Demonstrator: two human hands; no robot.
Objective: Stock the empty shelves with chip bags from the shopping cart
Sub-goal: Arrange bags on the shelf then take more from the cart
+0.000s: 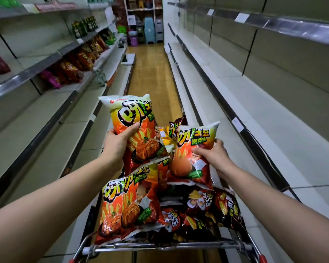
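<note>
An orange chip bag (133, 128) is gripped upright by the left hand (116, 143), another (193, 158) by the right hand (214, 154), above the cart (159, 245); the bare right-side shelves (254, 103) probably lie nearer the right hand.

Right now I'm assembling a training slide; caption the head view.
Left hand grips one orange chip bag, right hand a second orange bag, over the loaded shopping cart beside empty right-side shelves.

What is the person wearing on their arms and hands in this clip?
Both forearms are bare, with no sleeves in view. The left hand wears a thin ring on one finger; the right hand shows no ring, glove or watch.
</note>
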